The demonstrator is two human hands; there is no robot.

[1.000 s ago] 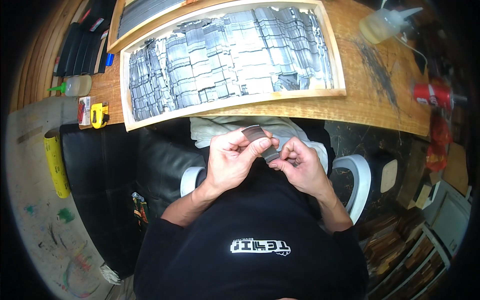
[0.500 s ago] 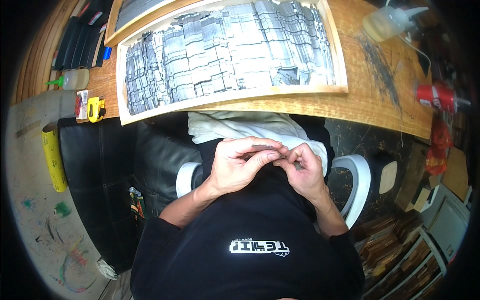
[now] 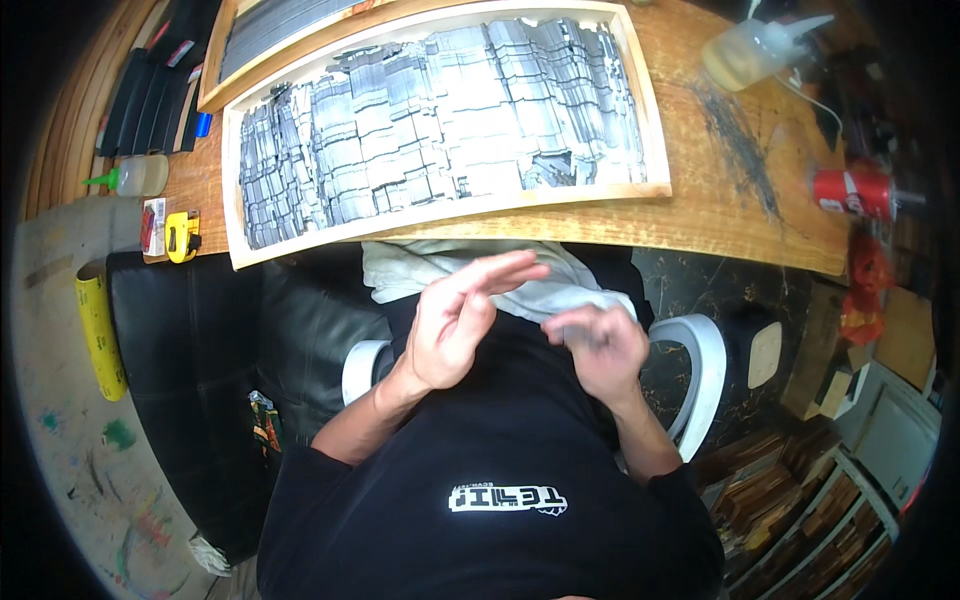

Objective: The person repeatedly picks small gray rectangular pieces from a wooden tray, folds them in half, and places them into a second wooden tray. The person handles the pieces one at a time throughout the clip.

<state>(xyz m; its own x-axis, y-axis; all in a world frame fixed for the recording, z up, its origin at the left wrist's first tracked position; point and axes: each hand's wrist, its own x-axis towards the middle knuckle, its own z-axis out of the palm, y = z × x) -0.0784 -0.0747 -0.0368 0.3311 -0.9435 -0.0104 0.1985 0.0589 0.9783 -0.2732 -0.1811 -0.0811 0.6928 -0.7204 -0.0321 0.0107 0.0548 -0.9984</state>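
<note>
On the far left I am seeing a yellow tape measure [image 3: 182,236] lying on the wooden counter [image 3: 720,200], just beside the near left corner of a long wooden tray [image 3: 655,140]. This tray is holding many grey strips [image 3: 440,150], packed side by side. Near the tray, a white cloth [image 3: 420,272] is lying at the counter edge, above my lap.

My left hand [image 3: 455,320] is hovering over the cloth with the fingers [image 3: 500,272] stretched out and apart, holding nothing. My right hand [image 3: 598,345] is just beside it, not touching it. This hand is blurred; the fingers are curling inward, and I cannot tell if they are closing on anything.

Further right, a clear squeeze bottle [image 3: 750,52] is lying on the far part of the counter, and a red can [image 3: 852,190] is lying on its side near the right edge.
</note>
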